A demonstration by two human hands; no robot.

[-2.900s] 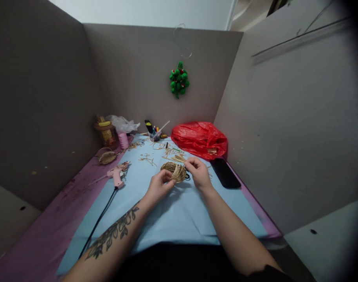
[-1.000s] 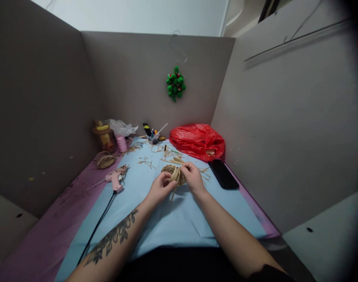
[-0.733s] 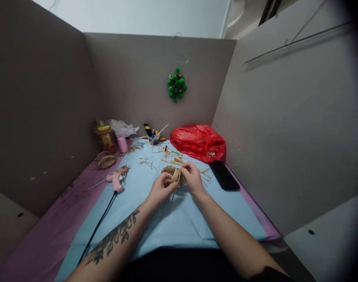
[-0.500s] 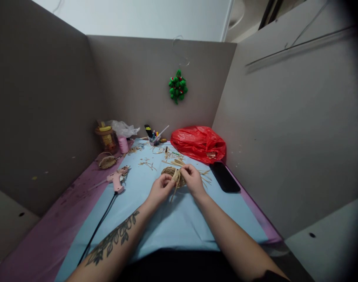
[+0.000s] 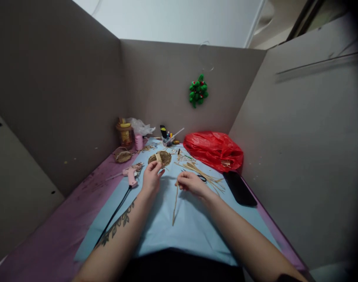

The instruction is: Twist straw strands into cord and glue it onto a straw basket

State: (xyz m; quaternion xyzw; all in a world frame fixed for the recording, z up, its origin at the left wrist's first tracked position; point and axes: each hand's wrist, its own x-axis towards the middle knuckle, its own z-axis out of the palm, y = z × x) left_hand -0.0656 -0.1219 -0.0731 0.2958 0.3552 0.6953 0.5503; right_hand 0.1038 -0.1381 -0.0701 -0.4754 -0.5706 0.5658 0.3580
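My left hand (image 5: 152,176) pinches the near edge of a small round woven straw piece (image 5: 164,157), which has a paler flat band across it. Its fingertips partly hide that edge. Closed on a single dry straw strip (image 5: 175,207) is my right hand (image 5: 191,183), apart from the woven piece and to its right. The strip hangs down towards me over the light blue sheet (image 5: 155,231). Beyond my right hand lie loose straw strips (image 5: 200,170) and the black handle of what looks like scissors (image 5: 202,178).
To the left lie a pink glue gun (image 5: 132,174) with a black cord and a small woven basket (image 5: 123,156). Behind stand a jar (image 5: 125,135), a pink thread spool (image 5: 139,142) and a pen holder (image 5: 167,140). A red plastic bag (image 5: 214,149) and black phone-like slab (image 5: 240,188) sit right.
My hands have come apart. The woven piece has moved left and away from me with my left hand, while my right hand holds a straw strip clear of it. The view has turned left.
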